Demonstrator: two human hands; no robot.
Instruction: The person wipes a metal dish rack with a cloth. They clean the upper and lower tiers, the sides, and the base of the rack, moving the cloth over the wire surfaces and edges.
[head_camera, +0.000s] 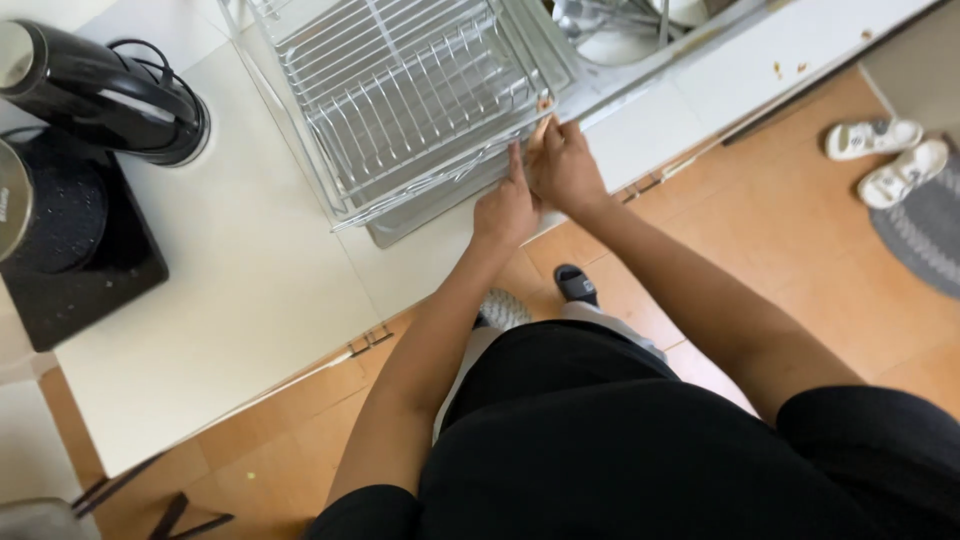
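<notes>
Right now both hands meet at the near corner of the wire dish rack (400, 95): the left hand (505, 210) and right hand (562, 168) pinch its rim. Beside the rack sits a kettle (100, 90). A careless tug could tip the rack off its tray (430, 205).

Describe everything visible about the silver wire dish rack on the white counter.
The silver wire dish rack is a metal grid of thin parallel bars with a raised rim, apparently empty. It sits in a grey drip tray on the white counter, beside the sink. The left hand and right hand both touch its near front edge.
</notes>
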